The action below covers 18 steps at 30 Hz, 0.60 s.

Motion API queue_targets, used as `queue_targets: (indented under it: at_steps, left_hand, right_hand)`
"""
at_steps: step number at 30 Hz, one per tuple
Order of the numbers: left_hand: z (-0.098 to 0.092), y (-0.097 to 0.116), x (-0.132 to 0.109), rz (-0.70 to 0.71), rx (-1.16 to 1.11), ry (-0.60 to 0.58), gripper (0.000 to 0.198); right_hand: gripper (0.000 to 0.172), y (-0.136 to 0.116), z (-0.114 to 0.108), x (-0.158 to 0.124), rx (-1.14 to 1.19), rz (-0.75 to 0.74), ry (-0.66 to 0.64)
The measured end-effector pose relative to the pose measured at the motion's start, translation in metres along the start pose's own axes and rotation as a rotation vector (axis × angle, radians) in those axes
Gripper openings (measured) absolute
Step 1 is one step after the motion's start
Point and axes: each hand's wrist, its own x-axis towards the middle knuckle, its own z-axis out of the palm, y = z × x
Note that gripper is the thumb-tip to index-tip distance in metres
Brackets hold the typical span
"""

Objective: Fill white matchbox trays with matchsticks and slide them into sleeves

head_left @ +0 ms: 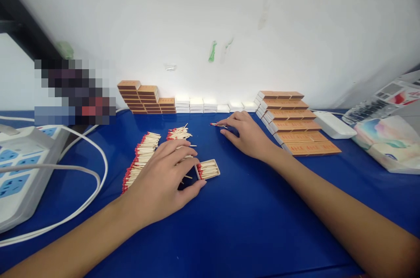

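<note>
My left hand (pixel 167 177) reaches over the blue table, its thumb and index finger curled around the left end of a small white matchbox tray (pixel 209 169). Red-headed matches lie side by side in that tray, heads to the left. Under and beyond this hand are a long row of loose matches (pixel 144 149) and a smaller heap of matches (pixel 180 133), both partly hidden. Farther back, near the wall, my right hand (pixel 241 131) pinches a few matches (pixel 216 125) between its fingertips, just above or on the table; I cannot tell which.
Orange matchboxes (pixel 144 98) are stacked at the back left, with white trays (pixel 197 105) along the wall. Stepped matchbox stacks (pixel 295 124) stand right, beside a white device (pixel 334 124) and a tissue pack (pixel 390 142). A power strip (pixel 26 173) and white cables (pixel 101 160) lie left.
</note>
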Motion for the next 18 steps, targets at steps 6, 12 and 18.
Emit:
queue_targets:
  at_steps: [6, 12, 18]
  left_hand:
    - [-0.001, 0.001, 0.000, 0.005, 0.002, 0.011, 0.020]
    - [0.000, 0.000, 0.000, 0.007, 0.005, 0.012, 0.020]
    - [-0.001, 0.000, 0.000, 0.010, 0.005, 0.009, 0.020]
  right_hand:
    - [0.022, 0.002, 0.003, 0.000, -0.021, 0.026, 0.030]
    - [0.010, 0.011, 0.002, 0.001, -0.033, 0.038, 0.034]
    - [0.010, 0.007, 0.000, 0.003, -0.044, 0.037, 0.057]
